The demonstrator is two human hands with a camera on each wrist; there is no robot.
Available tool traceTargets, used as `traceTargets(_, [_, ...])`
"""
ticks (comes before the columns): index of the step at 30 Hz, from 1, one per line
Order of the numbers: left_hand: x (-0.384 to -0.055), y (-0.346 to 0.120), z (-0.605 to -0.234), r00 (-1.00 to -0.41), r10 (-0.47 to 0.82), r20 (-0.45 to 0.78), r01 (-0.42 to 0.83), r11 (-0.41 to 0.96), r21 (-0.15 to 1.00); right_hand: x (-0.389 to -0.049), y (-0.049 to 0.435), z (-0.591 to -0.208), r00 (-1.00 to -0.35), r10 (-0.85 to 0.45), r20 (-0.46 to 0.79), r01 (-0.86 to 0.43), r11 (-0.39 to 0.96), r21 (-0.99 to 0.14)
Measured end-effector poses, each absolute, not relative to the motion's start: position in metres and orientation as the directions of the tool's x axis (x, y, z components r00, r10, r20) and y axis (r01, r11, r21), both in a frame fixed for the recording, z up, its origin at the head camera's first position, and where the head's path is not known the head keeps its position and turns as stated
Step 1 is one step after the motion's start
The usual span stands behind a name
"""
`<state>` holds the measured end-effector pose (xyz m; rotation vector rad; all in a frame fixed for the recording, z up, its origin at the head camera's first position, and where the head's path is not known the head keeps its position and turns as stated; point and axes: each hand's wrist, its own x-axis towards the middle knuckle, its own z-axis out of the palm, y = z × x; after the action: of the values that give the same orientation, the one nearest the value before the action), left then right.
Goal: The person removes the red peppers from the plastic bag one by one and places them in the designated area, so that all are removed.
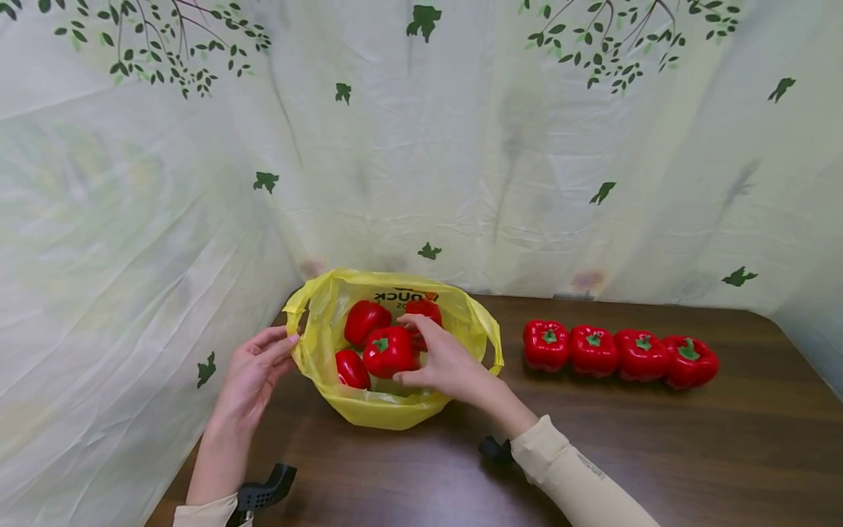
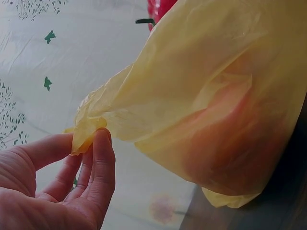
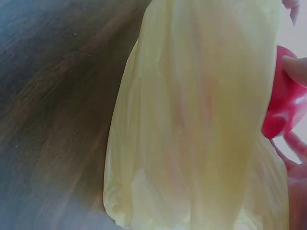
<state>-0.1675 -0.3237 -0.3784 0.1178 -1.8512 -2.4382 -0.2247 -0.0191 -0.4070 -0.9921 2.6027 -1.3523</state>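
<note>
A yellow plastic bag [image 1: 388, 419] stands open-mouthed on the table, dark lettering on its inner far wall. My left hand [image 1: 253, 377] pinches the bag's left handle edge between thumb and fingers, plain in the left wrist view on the gathered plastic [image 2: 88, 132]. Over the bag's mouth, my right hand [image 1: 448, 362] grips a red bell pepper [image 1: 388, 352] with a green stem. Around it inside the bag show other red peppers: one at the back left [image 1: 366, 323], one at the front left [image 1: 352, 369] and one at the back right [image 1: 424, 311], partly covered by my fingers.
Several red bell peppers [image 1: 594, 350] stand in a row to the right of the bag on the dark wooden table [image 1: 658, 446]. A pale, leaf-printed curtain [image 1: 500, 146] hangs behind the table and along its left side.
</note>
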Motion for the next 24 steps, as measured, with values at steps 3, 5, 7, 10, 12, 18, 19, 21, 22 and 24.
traceTargets(3, [-0.167, -0.324, -0.378, -0.994, -0.106, -0.010, 0.019, -0.263, 0.965, -0.220, -0.016, -0.403, -0.770, -0.577, 0.272, -0.544, 0.371, -0.753])
traceTargets(5, [-0.167, -0.324, -0.378, -0.994, -0.106, -0.009, 0.019, -0.262, 0.965, -0.218, -0.014, -0.401, -0.755, -0.586, 0.293, -0.558, 0.341, -0.757])
traceTargets(7, [-0.167, -0.324, -0.378, -0.994, -0.106, -0.010, 0.019, -0.261, 0.965, -0.215, -0.012, -0.400, -0.746, -0.589, 0.311, -0.563, 0.308, -0.767])
traceTargets(10, [-0.167, -0.324, -0.377, -0.994, -0.107, -0.011, 0.017, -0.254, 0.967, -0.211, -0.010, -0.398, -0.737, -0.586, 0.337, -0.562, 0.255, -0.787])
traceTargets(12, [-0.166, -0.324, -0.377, -0.994, -0.109, -0.013, 0.015, -0.248, 0.969, -0.209, -0.007, -0.396, -0.731, -0.583, 0.354, -0.562, 0.220, -0.798])
traceTargets(18, [-0.167, -0.324, -0.376, -0.993, -0.115, -0.016, 0.012, -0.241, 0.970, -0.201, 0.004, -0.390, -0.704, -0.587, 0.399, -0.577, 0.145, -0.804])
traceTargets(19, [-0.167, -0.324, -0.376, -0.993, -0.116, -0.016, 0.013, -0.243, 0.970, -0.200, 0.006, -0.390, -0.702, -0.586, 0.406, -0.582, 0.142, -0.801])
traceTargets(21, [-0.168, -0.324, -0.377, -0.993, -0.116, -0.015, 0.015, -0.248, 0.969, -0.197, 0.011, -0.389, -0.699, -0.581, 0.418, -0.587, 0.132, -0.798])
traceTargets(22, [-0.168, -0.324, -0.377, -0.993, -0.117, -0.014, 0.016, -0.251, 0.968, -0.196, 0.013, -0.388, -0.699, -0.578, 0.421, -0.586, 0.126, -0.800])
traceTargets(24, [-0.168, -0.324, -0.378, -0.993, -0.120, -0.012, 0.019, -0.254, 0.967, -0.193, 0.018, -0.386, -0.699, -0.571, 0.430, -0.582, 0.106, -0.806])
